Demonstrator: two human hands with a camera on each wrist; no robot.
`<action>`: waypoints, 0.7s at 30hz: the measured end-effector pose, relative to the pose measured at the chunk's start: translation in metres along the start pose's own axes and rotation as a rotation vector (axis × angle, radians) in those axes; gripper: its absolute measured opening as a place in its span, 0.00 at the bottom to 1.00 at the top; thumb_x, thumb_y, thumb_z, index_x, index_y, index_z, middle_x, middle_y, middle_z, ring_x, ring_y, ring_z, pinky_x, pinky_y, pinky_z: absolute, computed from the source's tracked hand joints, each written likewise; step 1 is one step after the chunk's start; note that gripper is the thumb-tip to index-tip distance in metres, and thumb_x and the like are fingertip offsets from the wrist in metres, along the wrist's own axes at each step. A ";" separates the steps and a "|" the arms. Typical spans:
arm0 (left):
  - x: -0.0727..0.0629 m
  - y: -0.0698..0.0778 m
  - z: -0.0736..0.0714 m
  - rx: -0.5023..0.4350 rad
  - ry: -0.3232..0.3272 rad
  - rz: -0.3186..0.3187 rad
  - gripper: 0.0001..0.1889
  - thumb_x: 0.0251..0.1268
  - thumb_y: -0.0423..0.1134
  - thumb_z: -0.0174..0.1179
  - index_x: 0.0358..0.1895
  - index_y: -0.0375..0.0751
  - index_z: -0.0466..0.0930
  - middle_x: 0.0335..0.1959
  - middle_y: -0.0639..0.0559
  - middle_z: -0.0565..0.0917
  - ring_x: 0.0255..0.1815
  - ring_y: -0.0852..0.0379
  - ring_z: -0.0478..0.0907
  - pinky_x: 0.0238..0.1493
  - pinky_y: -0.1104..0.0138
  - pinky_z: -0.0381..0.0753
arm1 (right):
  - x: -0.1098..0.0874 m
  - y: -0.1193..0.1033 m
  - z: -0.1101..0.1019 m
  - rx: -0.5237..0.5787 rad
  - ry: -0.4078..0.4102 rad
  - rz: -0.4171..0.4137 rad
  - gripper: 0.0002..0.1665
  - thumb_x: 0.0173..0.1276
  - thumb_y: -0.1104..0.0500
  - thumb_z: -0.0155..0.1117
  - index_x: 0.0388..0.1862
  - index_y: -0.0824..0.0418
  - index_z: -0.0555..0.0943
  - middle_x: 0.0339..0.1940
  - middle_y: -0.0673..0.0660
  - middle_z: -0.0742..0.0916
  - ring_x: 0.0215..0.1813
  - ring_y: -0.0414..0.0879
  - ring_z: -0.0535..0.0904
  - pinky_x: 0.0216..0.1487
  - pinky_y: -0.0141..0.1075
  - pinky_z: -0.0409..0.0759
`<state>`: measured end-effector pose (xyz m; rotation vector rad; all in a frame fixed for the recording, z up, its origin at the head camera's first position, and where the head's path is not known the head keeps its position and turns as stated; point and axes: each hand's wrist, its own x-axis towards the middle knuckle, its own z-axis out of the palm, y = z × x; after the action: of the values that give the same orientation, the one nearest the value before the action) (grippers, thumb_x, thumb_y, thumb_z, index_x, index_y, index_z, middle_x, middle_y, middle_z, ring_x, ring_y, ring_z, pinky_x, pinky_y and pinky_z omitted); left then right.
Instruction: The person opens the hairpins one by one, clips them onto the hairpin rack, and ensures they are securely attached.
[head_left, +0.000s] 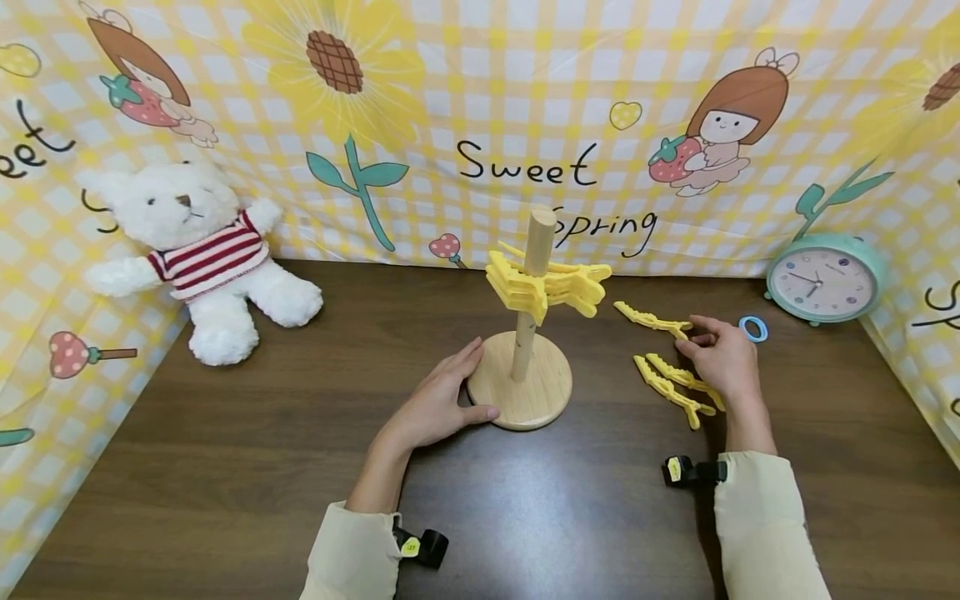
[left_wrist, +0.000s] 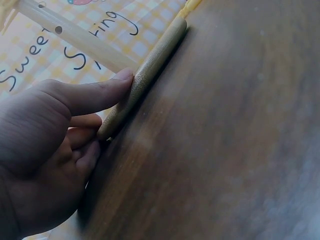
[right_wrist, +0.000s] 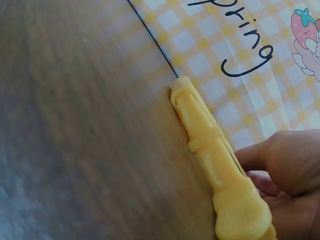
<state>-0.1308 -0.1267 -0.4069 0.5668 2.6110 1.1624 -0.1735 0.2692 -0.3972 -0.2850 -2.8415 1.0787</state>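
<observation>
A wooden stand with a round base and an upright post carries several yellow alligator hair clips around its upper part. My left hand holds the base by its left edge; in the left wrist view the thumb lies on top and the fingers curl at the rim. To the right of the stand, my right hand pinches the handle end of a loose yellow hair clip. Two more clips lie nearer on the table. A clip hides part of the right fingers in the right wrist view.
A blue ring lies just beyond the right hand. A mint-green alarm clock stands at the back right. At the left, a white teddy bear in a striped shirt sits against the checked cloth that surrounds the brown table.
</observation>
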 end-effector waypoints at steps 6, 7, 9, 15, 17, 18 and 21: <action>0.000 -0.001 0.000 -0.001 0.000 0.000 0.49 0.62 0.45 0.73 0.80 0.34 0.54 0.83 0.48 0.52 0.81 0.46 0.48 0.76 0.47 0.51 | -0.001 -0.001 0.000 0.027 -0.005 0.018 0.29 0.73 0.59 0.66 0.69 0.69 0.75 0.52 0.71 0.85 0.53 0.62 0.80 0.40 0.38 0.75; 0.000 0.000 0.000 0.000 0.001 0.001 0.49 0.62 0.45 0.73 0.80 0.34 0.54 0.83 0.48 0.52 0.81 0.46 0.48 0.76 0.47 0.52 | -0.001 -0.001 -0.001 0.028 -0.008 0.015 0.29 0.73 0.58 0.66 0.69 0.69 0.76 0.52 0.71 0.85 0.53 0.62 0.80 0.39 0.37 0.75; 0.000 0.000 0.000 0.001 0.002 0.000 0.48 0.62 0.45 0.73 0.79 0.34 0.54 0.83 0.48 0.52 0.81 0.45 0.48 0.76 0.47 0.52 | -0.001 -0.001 -0.001 0.032 -0.013 0.010 0.29 0.72 0.58 0.67 0.68 0.69 0.76 0.53 0.71 0.85 0.54 0.62 0.80 0.37 0.34 0.75; 0.000 0.000 0.000 -0.001 0.001 0.001 0.48 0.62 0.44 0.73 0.79 0.33 0.55 0.82 0.47 0.52 0.81 0.45 0.48 0.76 0.47 0.52 | -0.001 -0.001 -0.001 0.044 -0.015 0.010 0.29 0.72 0.57 0.68 0.67 0.70 0.77 0.54 0.71 0.85 0.55 0.62 0.81 0.34 0.26 0.73; 0.000 0.000 0.000 -0.001 0.001 0.001 0.48 0.62 0.44 0.73 0.79 0.33 0.55 0.82 0.47 0.52 0.81 0.45 0.48 0.76 0.47 0.52 | -0.002 -0.001 -0.002 0.050 -0.012 0.005 0.29 0.72 0.57 0.68 0.67 0.70 0.77 0.54 0.71 0.85 0.55 0.62 0.81 0.34 0.25 0.73; 0.000 0.000 0.000 -0.001 0.002 0.001 0.48 0.62 0.44 0.73 0.79 0.33 0.55 0.82 0.47 0.52 0.81 0.45 0.48 0.76 0.47 0.52 | -0.002 -0.002 -0.002 0.054 -0.010 0.002 0.29 0.72 0.57 0.68 0.67 0.71 0.77 0.54 0.71 0.85 0.56 0.62 0.81 0.34 0.24 0.72; 0.000 0.000 0.000 -0.003 0.000 -0.002 0.48 0.62 0.44 0.73 0.79 0.34 0.54 0.82 0.48 0.52 0.81 0.46 0.48 0.76 0.48 0.52 | -0.002 -0.003 -0.003 0.072 -0.006 -0.006 0.29 0.71 0.57 0.68 0.67 0.71 0.77 0.54 0.71 0.85 0.57 0.63 0.81 0.34 0.22 0.72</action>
<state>-0.1309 -0.1269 -0.4066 0.5633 2.6090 1.1659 -0.1712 0.2685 -0.3934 -0.2686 -2.7993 1.1792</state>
